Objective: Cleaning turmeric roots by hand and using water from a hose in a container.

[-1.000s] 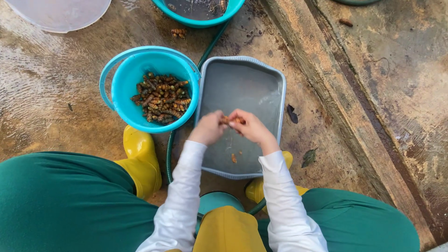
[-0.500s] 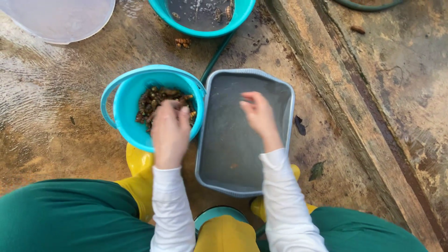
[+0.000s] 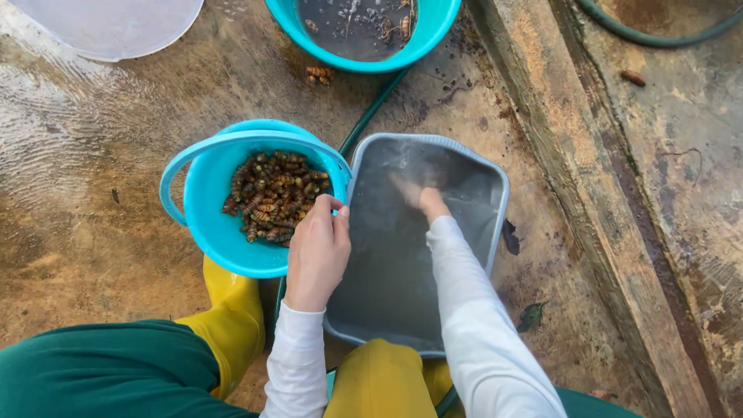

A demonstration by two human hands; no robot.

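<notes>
Over wet concrete, left hand (image 3: 317, 251) pinches the turquoise bucket (image 3: 224, 240) rim beside its larvae (image 3: 275, 197); right hand (image 3: 418, 193), submerged in grey tub (image 3: 495, 232), grip unclear. Larvae prob. soft, slippery; scoop w/ cupped fingers.

The left hand (image 3: 317, 251), which half a second ago reached into the turquoise bucket (image 3: 209, 232) of brown grubs (image 3: 275, 197), now rests at its right rim. The right hand (image 3: 418, 195), earlier above the grey tub (image 3: 495, 232), now dips under its water.
</notes>
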